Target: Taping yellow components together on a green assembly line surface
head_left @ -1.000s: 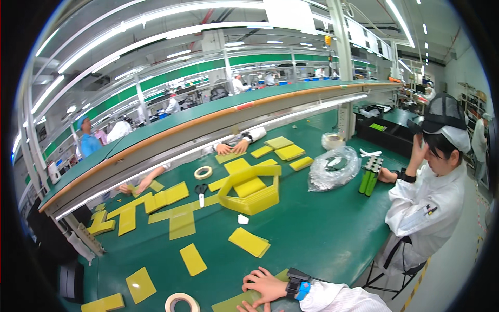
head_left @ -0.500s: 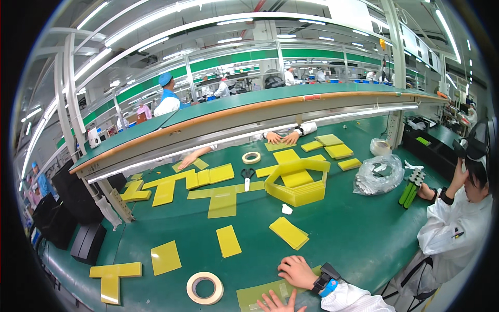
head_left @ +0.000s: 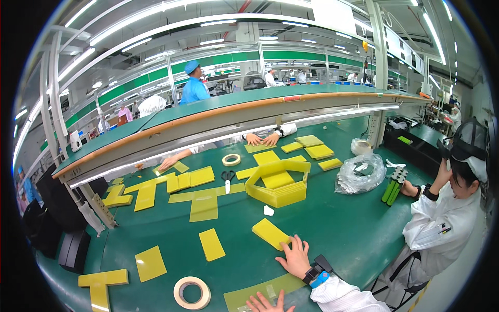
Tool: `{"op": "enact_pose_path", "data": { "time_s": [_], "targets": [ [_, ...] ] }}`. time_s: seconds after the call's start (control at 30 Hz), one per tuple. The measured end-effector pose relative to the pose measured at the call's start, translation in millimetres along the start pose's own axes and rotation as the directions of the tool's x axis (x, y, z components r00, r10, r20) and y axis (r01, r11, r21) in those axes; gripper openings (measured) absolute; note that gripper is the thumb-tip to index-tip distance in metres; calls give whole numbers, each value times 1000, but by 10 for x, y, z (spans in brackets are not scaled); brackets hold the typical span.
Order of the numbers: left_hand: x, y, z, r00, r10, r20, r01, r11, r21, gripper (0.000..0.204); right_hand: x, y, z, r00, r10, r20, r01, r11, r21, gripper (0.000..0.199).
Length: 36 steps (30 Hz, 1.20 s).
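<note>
My left hand (head_left: 268, 303) lies flat with its fingers spread at the lower edge, on the near side of a long translucent yellow sheet (head_left: 241, 297). A clear strip crosses that sheet near its middle. Wearing a black wrist device and blue band, my right hand (head_left: 297, 260) reaches over the table with fingers apart. Its fingertips are at the lower right corner of a small stack of yellow sheets (head_left: 270, 234); whether they press on it I cannot tell. A roll of cream tape (head_left: 179, 294) lies left of my left hand.
Yellow pieces (head_left: 212, 244), a folded yellow frame (head_left: 278, 196), scissors (head_left: 227, 186) and a bagged coil (head_left: 358, 174) lie across the green table (head_left: 332, 229). Across the table, other people's hands (head_left: 262, 139) rest below a raised shelf (head_left: 234, 112). A co-worker (head_left: 442, 218) sits at right holding green cells.
My right hand has moved off the long sheet, up and forward to the small yellow stack. My left hand stays on the sheet. The whole view has shifted slightly.
</note>
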<state>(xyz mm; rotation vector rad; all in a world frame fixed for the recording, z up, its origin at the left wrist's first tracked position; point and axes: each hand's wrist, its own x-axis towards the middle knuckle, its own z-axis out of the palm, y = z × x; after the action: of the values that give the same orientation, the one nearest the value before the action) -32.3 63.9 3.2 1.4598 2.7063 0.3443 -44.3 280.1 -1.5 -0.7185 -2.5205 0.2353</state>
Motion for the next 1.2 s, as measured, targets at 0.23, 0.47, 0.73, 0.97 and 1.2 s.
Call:
{"op": "enact_pose_path", "data": {
  "time_s": [0.23,0.47,0.73,0.97,1.2],
  "targets": [
    [-6,4,23,1000,4,-31,-3,1000,19,72,65,187,122,990,111,-86,-103,990,96,51],
    [-120,44,-503,997,-55,-46,42,967,-250,66,170,195,65,987,72,-144,-66,997,46,51],
    [-728,-480,-1141,978,12,-210,-125,836,-534,50,188,174,57,978,126,-167,-114,990,80,45],
    [-1072,-689,-1416,941,-149,-304,-81,772,-630,31,195,211,-95,911,220,-348,-71,916,394,29],
    [-1031,-721,-1246,900,-107,-422,-152,831,-535,32,-12,-28,-300,987,26,-157,120,532,838,21]
  ]
}}
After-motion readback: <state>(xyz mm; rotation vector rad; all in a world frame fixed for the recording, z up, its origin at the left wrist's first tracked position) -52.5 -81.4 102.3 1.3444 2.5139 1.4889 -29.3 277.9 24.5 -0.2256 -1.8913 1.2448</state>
